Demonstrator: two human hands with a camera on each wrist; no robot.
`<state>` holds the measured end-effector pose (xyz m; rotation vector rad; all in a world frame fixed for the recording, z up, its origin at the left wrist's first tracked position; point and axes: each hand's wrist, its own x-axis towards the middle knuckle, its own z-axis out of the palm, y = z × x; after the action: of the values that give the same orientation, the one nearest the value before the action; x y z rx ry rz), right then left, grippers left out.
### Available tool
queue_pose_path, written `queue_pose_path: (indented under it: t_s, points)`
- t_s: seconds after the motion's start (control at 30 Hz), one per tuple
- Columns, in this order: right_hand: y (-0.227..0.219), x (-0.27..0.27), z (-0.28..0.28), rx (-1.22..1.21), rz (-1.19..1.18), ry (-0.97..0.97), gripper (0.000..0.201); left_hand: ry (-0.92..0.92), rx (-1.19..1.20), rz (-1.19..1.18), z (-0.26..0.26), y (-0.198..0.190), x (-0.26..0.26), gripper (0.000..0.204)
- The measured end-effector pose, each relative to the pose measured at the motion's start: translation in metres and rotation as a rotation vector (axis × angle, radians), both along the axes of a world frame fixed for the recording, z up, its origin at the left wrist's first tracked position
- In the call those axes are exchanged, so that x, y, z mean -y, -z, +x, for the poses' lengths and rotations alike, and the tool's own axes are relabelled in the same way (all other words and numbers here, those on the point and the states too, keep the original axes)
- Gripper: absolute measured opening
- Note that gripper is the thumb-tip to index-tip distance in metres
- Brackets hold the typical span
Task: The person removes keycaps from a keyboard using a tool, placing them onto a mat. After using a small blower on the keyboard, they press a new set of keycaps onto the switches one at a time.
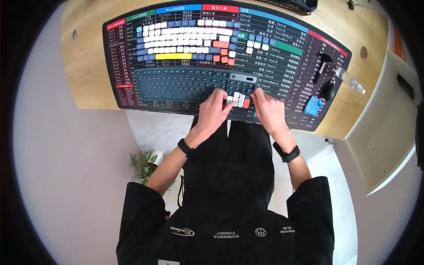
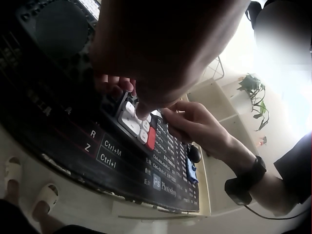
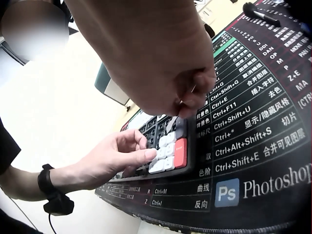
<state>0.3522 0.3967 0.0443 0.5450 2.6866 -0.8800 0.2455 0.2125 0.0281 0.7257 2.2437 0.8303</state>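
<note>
A dark keyboard (image 1: 176, 84) lies at the desk's near side, mostly bare of caps, with several white keycaps (image 3: 165, 151) and one red keycap (image 3: 181, 153) at its right end. The left hand (image 1: 212, 110) reaches over that end; its thumb touches a white keycap in the right wrist view, fingers loosely bent. At the keyboard's right edge, the right hand (image 1: 270, 110) has curled fingers pinching a thin wire piece (image 3: 193, 88). What the wire belongs to is hidden by the hand.
Behind the keyboard, loose white, blue, red and yellow keycaps (image 1: 173, 56) lie in rows on a printed desk mat (image 1: 304, 79). To the right are a clear bottle (image 1: 350, 80), a blue cloth (image 1: 313, 106), a black bulb (image 1: 329, 91) and a brush (image 1: 323, 64).
</note>
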Motion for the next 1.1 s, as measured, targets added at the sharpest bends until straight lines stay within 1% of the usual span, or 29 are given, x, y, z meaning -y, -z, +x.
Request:
queue_pose_path:
  t_s: [0.07, 0.1, 0.13, 0.17, 0.23, 0.27, 0.33, 0.43, 0.5, 0.6, 0.67, 0.7, 0.77, 0.83, 1.0, 1.07, 1.1]
  points:
    - [0.000, 0.005, -0.003, -0.031, 0.018, -0.015, 0.014, -0.002, -0.080, 0.040, 0.001, 0.006, -0.004, 0.033]
    - [0.001, 0.006, -0.003, -0.058, 0.040, -0.029, 0.013, -0.001, -0.081, 0.040, 0.001, 0.006, -0.006, 0.033]
    - [0.004, 0.006, -0.002, -0.060, 0.071, -0.070, 0.017, 0.002, -0.060, 0.017, 0.001, 0.007, -0.008, 0.033]
    - [0.005, 0.005, -0.004, -0.060, 0.072, -0.069, 0.017, 0.005, -0.038, -0.003, 0.002, 0.007, -0.010, 0.032]
    - [0.008, 0.004, -0.009, -0.132, 0.093, -0.136, 0.019, 0.003, -0.029, -0.007, 0.005, 0.011, -0.010, 0.032]
    - [0.011, 0.003, -0.012, -0.159, 0.119, -0.167, 0.016, -0.001, -0.020, -0.014, 0.006, 0.013, -0.010, 0.032]
    - [0.011, -0.001, -0.018, -0.148, 0.097, -0.191, 0.016, -0.006, -0.020, 0.014, 0.007, 0.016, -0.007, 0.032]
    - [0.017, -0.007, -0.026, -0.161, 0.048, -0.221, 0.021, -0.012, -0.018, 0.048, 0.006, 0.018, -0.007, 0.032]
    - [0.012, -0.010, -0.034, -0.030, 0.001, -0.250, 0.021, -0.014, -0.014, 0.054, 0.006, 0.017, -0.007, 0.032]
    - [0.011, -0.012, -0.042, -0.018, -0.003, -0.235, 0.025, 0.007, 0.007, 0.028, 0.001, 0.012, -0.009, 0.032]
    - [0.011, -0.012, -0.043, 0.008, 0.006, -0.230, 0.026, 0.055, 0.065, -0.065, -0.002, 0.008, -0.011, 0.032]
    - [0.011, -0.012, -0.042, 0.028, -0.022, -0.195, 0.027, 0.054, 0.066, -0.065, -0.001, 0.008, -0.010, 0.032]
    - [0.010, -0.012, -0.043, 0.048, -0.051, -0.162, 0.028, 0.055, 0.041, -0.026, -0.001, 0.008, -0.011, 0.031]
    - [0.006, -0.013, -0.045, 0.113, -0.135, -0.112, 0.029, 0.072, 0.022, -0.011, -0.002, 0.008, -0.010, 0.031]
    - [0.010, -0.013, -0.040, 0.150, -0.119, -0.039, 0.029, 0.099, -0.046, 0.080, -0.007, 0.011, -0.011, 0.028]
    - [0.005, -0.018, -0.037, 0.177, -0.128, -0.009, 0.029, 0.199, -0.081, 0.120, -0.010, 0.010, -0.013, 0.024]
    - [0.001, -0.020, -0.036, 0.161, -0.165, 0.058, 0.031, 0.199, -0.081, 0.120, -0.010, 0.011, -0.013, 0.024]
